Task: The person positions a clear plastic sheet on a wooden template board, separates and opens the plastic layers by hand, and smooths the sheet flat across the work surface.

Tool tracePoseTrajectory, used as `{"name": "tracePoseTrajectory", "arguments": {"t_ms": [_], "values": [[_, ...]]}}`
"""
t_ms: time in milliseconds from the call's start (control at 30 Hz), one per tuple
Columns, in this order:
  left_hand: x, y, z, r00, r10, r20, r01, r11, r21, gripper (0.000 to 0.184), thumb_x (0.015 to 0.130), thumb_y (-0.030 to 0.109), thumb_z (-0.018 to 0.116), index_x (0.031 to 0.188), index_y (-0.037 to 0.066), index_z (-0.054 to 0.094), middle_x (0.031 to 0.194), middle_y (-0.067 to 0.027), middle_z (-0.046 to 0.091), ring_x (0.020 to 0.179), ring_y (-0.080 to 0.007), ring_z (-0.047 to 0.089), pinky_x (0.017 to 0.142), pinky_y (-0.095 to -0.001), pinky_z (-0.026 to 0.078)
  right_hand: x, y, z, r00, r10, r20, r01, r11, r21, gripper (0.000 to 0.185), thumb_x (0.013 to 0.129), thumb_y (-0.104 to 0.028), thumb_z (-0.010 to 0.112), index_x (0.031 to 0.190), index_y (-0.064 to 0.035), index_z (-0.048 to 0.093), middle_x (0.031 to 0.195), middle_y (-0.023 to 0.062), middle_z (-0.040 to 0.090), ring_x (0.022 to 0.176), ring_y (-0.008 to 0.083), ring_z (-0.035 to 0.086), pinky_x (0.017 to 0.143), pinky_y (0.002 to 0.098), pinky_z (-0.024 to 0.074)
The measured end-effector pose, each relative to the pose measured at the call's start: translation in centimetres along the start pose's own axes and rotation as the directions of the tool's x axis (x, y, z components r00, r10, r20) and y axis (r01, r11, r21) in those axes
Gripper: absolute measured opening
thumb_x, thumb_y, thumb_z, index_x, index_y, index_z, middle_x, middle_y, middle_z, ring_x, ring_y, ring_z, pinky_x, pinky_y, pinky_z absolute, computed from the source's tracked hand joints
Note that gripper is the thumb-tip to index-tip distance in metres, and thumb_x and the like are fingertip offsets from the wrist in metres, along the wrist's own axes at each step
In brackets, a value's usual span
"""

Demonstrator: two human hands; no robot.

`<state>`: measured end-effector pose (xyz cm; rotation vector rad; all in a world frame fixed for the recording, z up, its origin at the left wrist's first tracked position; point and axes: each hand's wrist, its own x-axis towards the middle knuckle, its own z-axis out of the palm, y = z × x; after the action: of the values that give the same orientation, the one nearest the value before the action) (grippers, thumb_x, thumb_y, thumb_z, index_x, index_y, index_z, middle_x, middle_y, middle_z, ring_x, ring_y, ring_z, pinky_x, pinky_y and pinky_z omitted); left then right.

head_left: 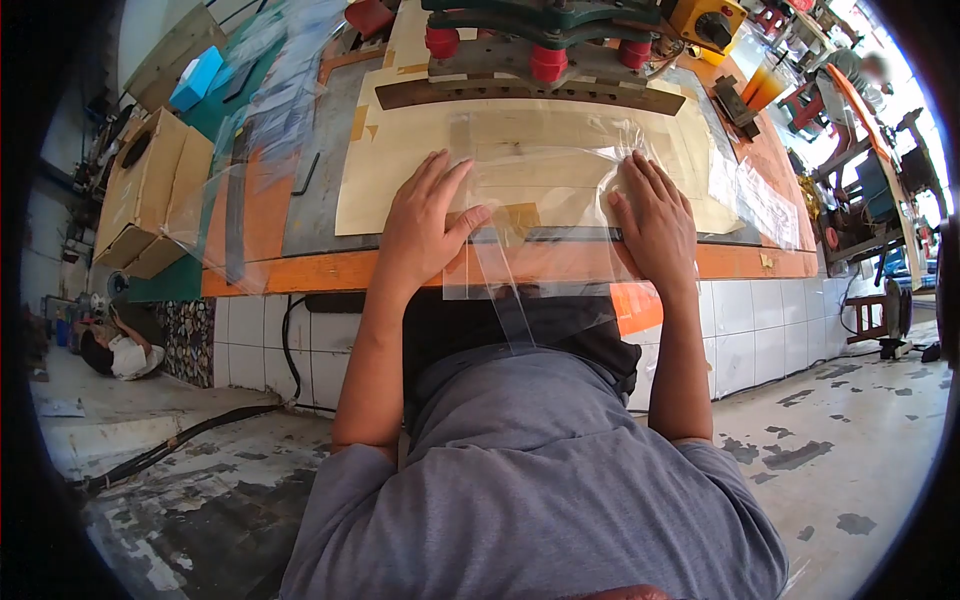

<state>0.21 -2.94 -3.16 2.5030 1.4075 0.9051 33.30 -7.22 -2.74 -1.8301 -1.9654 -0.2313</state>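
A clear plastic sheet lies over a tan board at the front of the workbench, and its near part hangs past the orange edge. My left hand rests at the sheet's left side, fingers stretched forward and thumb apart. At its right side my right hand lies with fingers extended and the thumb against the film. A narrow clear strip slants down over the edge between my hands. Just beyond the sheet is a long metal bar under a green press head with red knobs.
A yellow control box with a black dial is at the back right. Loose plastic film and a cardboard box are on the left. A black cable runs along the floor. Other people are in the background.
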Motion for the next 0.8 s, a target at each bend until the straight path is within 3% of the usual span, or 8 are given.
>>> {"name": "tracePoseTrajectory", "arguments": {"t_ms": [800], "values": [[0.42, 0.09, -0.59, 1.000, 0.011, -0.001, -0.011, 0.995, -0.102, 0.059, 0.100, 0.038, 0.074, 0.150, 0.008, 0.061, 0.157, -0.0246, 0.056, 0.145, -0.0428, 0.053, 0.120, -0.0485, 0.043, -0.16, 0.05, -0.09, 1.000, -0.014, -0.022, 0.015, 1.000, 0.005, 0.060, 0.108, -0.047, 0.055, 0.150, -0.0048, 0.060, 0.159, 0.0117, 0.058, 0.150, 0.0293, 0.049, 0.120, 0.0451, 0.0385]]}}
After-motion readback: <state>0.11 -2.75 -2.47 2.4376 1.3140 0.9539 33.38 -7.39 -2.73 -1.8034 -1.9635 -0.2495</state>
